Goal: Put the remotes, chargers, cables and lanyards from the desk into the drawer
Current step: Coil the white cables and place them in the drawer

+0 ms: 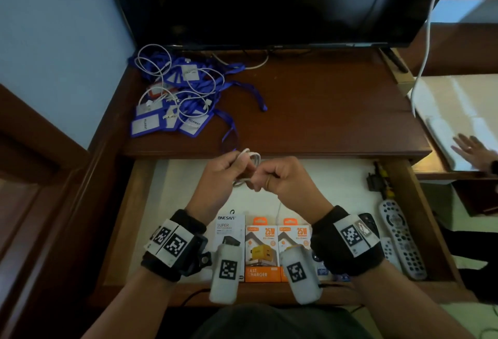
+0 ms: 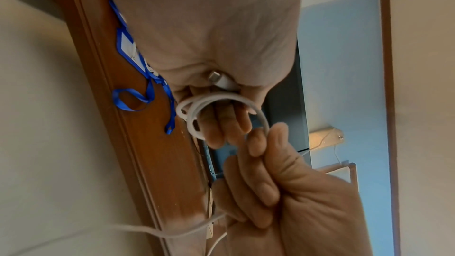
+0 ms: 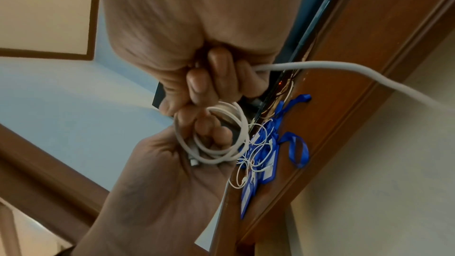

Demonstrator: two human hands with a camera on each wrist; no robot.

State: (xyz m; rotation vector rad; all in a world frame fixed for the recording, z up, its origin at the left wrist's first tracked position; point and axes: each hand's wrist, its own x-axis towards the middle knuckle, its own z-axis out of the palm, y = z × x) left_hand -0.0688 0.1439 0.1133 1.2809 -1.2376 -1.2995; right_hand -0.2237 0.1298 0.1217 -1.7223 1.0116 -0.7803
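Both hands meet above the open drawer (image 1: 140, 204). The left hand (image 1: 218, 177) curls its fingers through a coiled white cable (image 1: 249, 159), gripping the loops; the right hand (image 1: 283, 181) is fisted round the cable's loose length. Below the wrists, inside the drawer, lie charger boxes (image 1: 262, 247) reading "ONESAM SUPER", "25W" and "FAST CHARGER". Right of the right wrist lie grey remotes (image 1: 401, 236). Beyond the left hand, on the desk (image 1: 323, 112), blue lanyards (image 1: 188, 96) tangled with thin white cables carry badges reading "PELAWAT".
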